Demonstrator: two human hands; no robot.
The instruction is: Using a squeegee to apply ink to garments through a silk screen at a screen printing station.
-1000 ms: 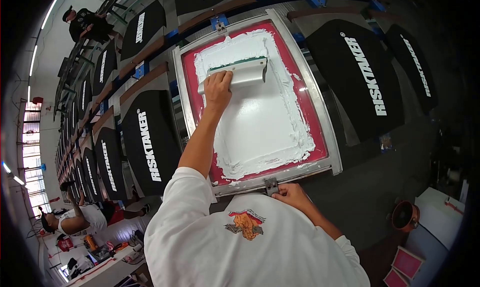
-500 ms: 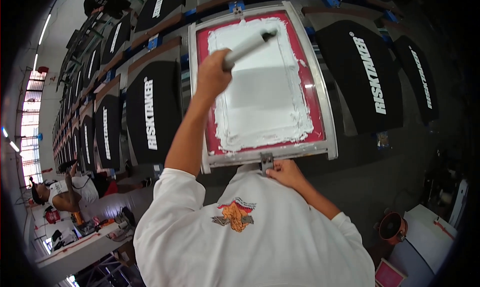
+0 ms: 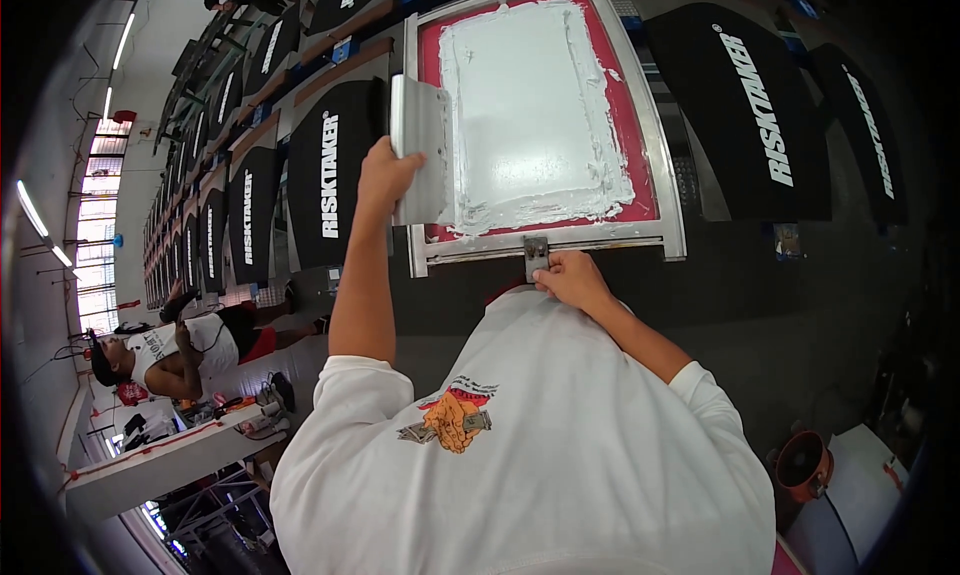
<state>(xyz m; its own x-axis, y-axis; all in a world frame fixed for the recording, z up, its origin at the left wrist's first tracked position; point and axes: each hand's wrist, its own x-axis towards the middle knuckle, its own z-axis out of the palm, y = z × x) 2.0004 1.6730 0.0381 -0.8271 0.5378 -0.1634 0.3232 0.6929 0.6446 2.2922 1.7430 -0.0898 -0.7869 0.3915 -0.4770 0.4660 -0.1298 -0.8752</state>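
My left hand (image 3: 390,175) grips a metal squeegee (image 3: 418,145), held lengthwise along the left side of the screen-printing frame (image 3: 663,210). The red-bordered screen carries a broad rectangle of white ink (image 3: 520,105) with thick, ragged ridges around its edges. My right hand (image 3: 570,280) pinches the small metal clamp (image 3: 536,250) at the middle of the frame's near edge, with the thumb on it.
Printing boards with black fabric pieces (image 3: 770,115) and white lettering line both sides. A co-worker in a white tank top (image 3: 180,350) is at the lower left, another dark-clad person at the top left. A round orange fan (image 3: 800,455) stands at the lower right.
My left hand has swung the squeegee from across the top of the ink to upright along the left edge. My right hand stays at the clamp. The view has shifted, the frame appearing higher.
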